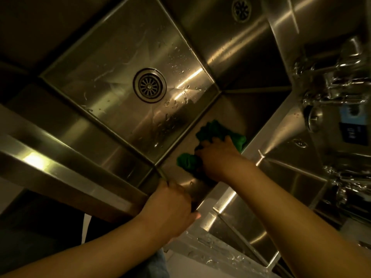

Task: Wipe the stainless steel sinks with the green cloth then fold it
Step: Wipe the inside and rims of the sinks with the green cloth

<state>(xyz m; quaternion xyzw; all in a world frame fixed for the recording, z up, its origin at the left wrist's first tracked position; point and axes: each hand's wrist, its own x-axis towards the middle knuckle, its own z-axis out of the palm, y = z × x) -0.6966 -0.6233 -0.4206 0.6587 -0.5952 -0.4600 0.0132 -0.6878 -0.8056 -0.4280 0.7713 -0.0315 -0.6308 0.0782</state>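
A deep stainless steel sink (84, 77) fills the middle of the head view, its wet floor dotted with droplets around a round drain (149, 85). The bunched green cloth (212, 131) lies against the sink's inner right wall, near the front corner. My right hand (217, 157) is on top of the cloth, fingers curled into it, pressing it to the wall. My left hand (170, 207) grips the sink's front rim at the divider between two basins. A second sink (241, 47) with its own drain (241, 9) lies beyond, at the top.
Chrome taps and handles (331, 81) line the right side above the steel backsplash. Another basin (241, 227) sits at lower right, its wet ledge beaded with water. A steel front ledge (50, 157) runs along the left. The floor and a bit of blue clothing show at the bottom.
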